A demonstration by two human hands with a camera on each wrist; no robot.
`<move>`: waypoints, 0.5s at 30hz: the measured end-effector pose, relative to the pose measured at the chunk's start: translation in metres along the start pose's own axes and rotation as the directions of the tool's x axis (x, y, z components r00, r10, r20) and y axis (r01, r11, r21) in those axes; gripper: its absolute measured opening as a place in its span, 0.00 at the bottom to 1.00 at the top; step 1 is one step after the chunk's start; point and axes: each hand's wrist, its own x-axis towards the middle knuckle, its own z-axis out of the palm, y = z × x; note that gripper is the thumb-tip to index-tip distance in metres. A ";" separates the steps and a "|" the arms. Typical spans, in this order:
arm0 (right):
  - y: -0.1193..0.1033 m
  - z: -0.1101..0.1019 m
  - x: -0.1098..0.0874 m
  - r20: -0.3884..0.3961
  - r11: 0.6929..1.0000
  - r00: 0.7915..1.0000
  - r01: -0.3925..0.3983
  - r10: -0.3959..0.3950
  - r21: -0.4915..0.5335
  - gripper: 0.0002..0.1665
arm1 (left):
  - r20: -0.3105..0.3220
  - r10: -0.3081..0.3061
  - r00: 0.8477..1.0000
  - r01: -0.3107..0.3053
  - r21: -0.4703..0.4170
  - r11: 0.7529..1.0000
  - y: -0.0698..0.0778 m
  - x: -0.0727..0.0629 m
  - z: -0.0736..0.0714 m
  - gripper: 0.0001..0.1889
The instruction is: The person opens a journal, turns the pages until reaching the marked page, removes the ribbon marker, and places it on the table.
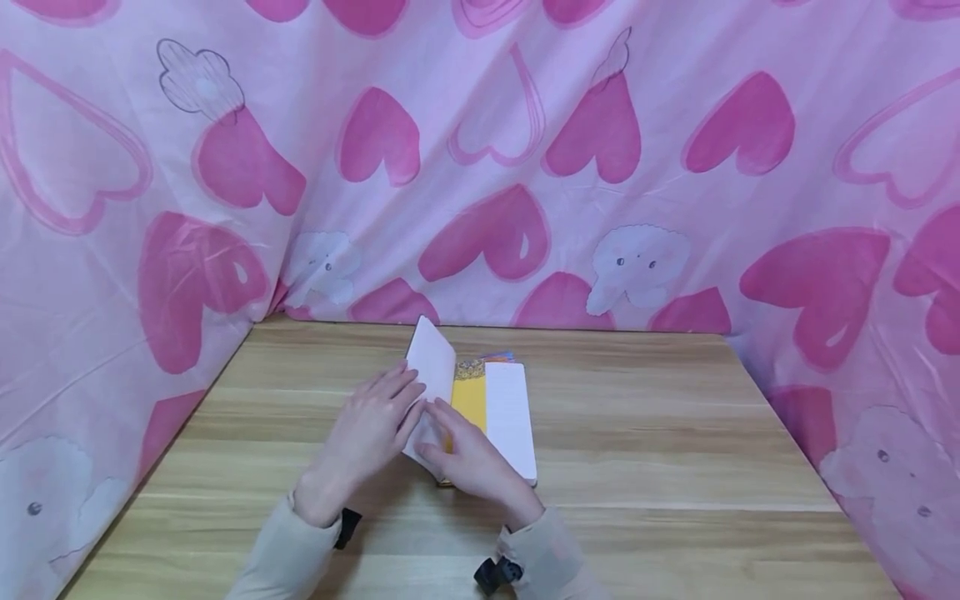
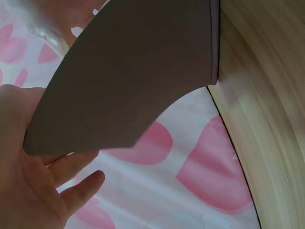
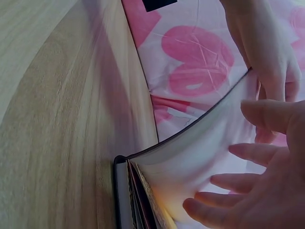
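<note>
An open notebook [image 1: 512, 421] with white pages lies on the table. Its left cover [image 1: 433, 354] stands raised at a slant, and the outside shows plain grey-brown in the left wrist view. My left hand [image 1: 375, 421] holds the outer edge of this cover between thumb and fingers, the little finger sticking out free. In front of the cover's white inner side is my right hand [image 1: 472, 458], fingers straight and spread, fingertips close to the paper. A yellow sheet [image 1: 470, 404] with a patterned band lies by the fold, and several loose papers [image 3: 143, 202] show at the spine.
Blue and orange paper edges [image 1: 501, 357] poke out past the notebook's far side. The wooden table [image 1: 637, 433] is bordered at its back and sides by a pink heart-print cloth [image 1: 487, 167]. Dark straps [image 1: 497, 575] sit at both sleeve cuffs.
</note>
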 end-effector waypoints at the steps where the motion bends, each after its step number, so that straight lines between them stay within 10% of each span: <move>1: 0.000 0.000 0.000 0.012 1.000 1.000 0.012 -0.012 -0.005 0.37 | 0.004 0.004 1.000 -0.004 0.003 1.000 0.001 0.000 0.000 0.13; 8: 0.001 -0.007 0.000 0.132 0.991 0.983 0.130 -0.126 -0.027 0.36 | 0.112 0.011 0.994 -0.023 0.106 0.994 0.003 -0.004 0.007 0.14; 15: 0.005 -0.024 -0.006 0.225 0.999 0.974 0.045 -0.039 -0.020 0.29 | 0.170 -0.050 0.984 0.017 0.189 0.982 0.000 -0.010 0.014 0.17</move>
